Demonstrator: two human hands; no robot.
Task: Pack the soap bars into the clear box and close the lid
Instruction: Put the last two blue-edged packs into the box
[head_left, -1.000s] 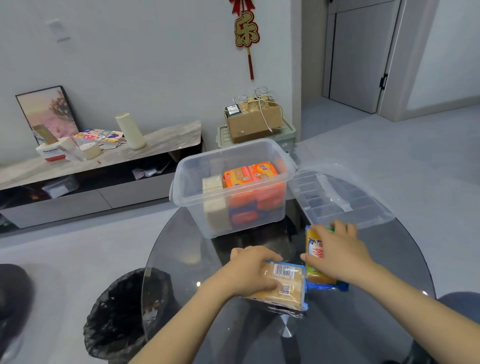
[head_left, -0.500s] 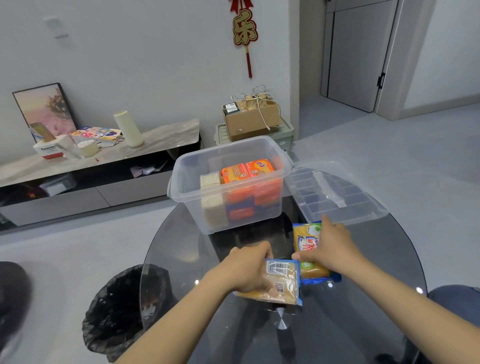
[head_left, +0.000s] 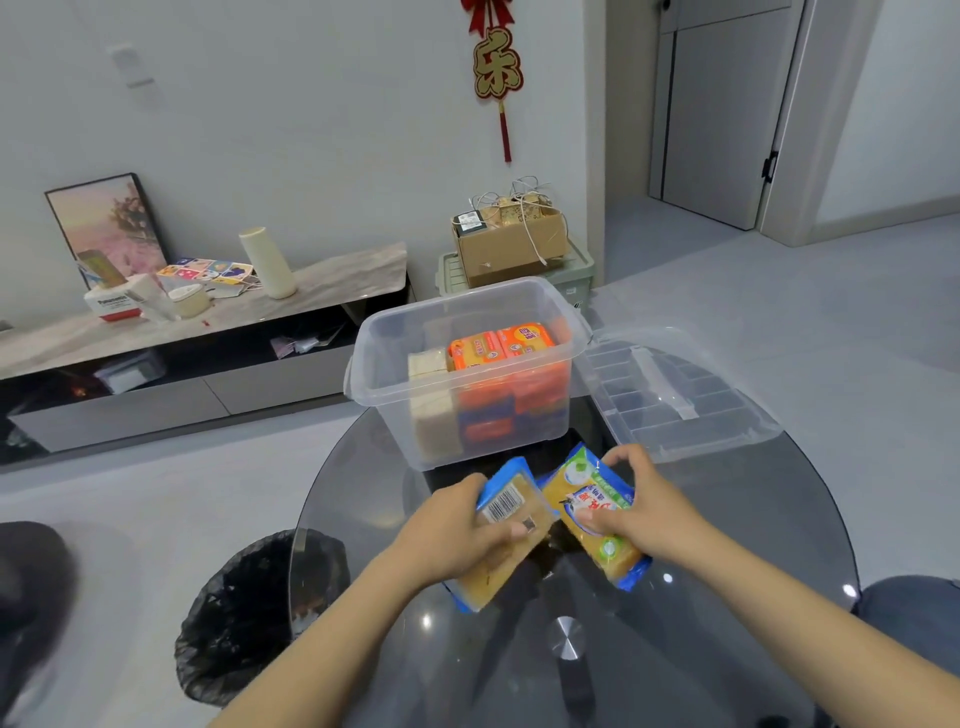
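Pale wall (head_left: 311, 104) with a red hanging ornament (head_left: 497, 67); a low console (head_left: 208, 332) along it bears a leaning picture (head_left: 104, 223) and a cream cylinder (head_left: 267, 262). Grey floor (head_left: 805, 291), grey door (head_left: 722, 114) at right, black bin (head_left: 244, 618) near the glass table (head_left: 727, 649)

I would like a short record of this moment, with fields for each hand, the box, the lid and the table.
left hand: grips barcode soap pack
right hand: grips yellow soap pack
clear box: open, partly filled with orange soap bars and pale bars
lid: off, lying right of the box
glass table: round, carries box and lid
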